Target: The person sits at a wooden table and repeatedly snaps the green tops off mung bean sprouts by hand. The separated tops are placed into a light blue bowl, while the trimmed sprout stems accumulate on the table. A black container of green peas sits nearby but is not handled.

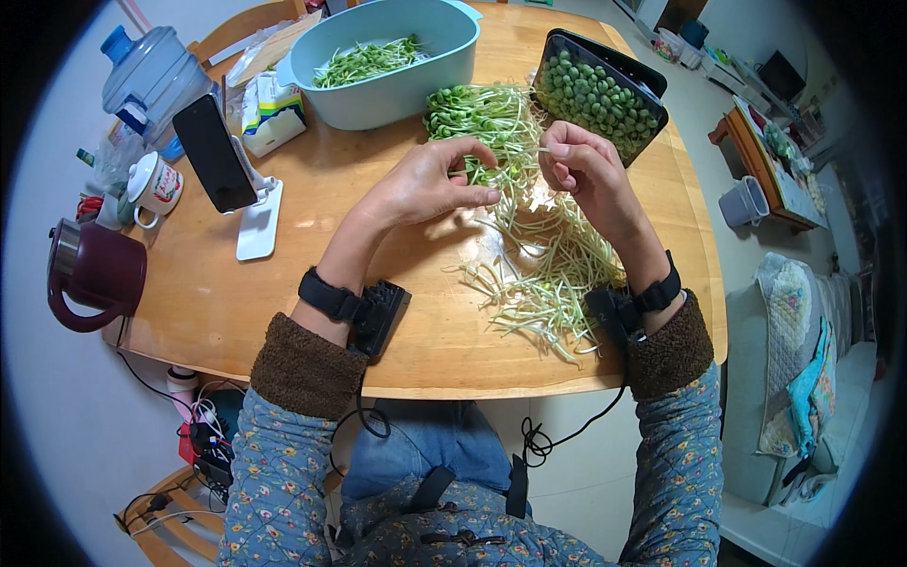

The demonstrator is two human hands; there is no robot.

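My right hand (584,163) pinches a thin pale sprout stem (543,149) between thumb and fingertips. My left hand (432,177) hovers to its left, thumb and index finger apart with nothing visible between them; its other fingers are partly hidden. Beyond and between both hands lies a heap of green-headed sprouts (482,113) with long pale stems. A loose pile of pale stems and roots (560,283) spreads on the table nearer my body, partly behind my right wrist. At the back, a light blue plastic basin (382,106) contains some green sprouts (372,60).
A black plastic tray (645,149) packed with green sprout heads stands tilted at the back right of the wooden table (319,368). On the left are a phone (215,152) on a white stand, a tissue pack (273,117), an enamel mug (156,186), a kettle (106,269) and a water jug (159,85).
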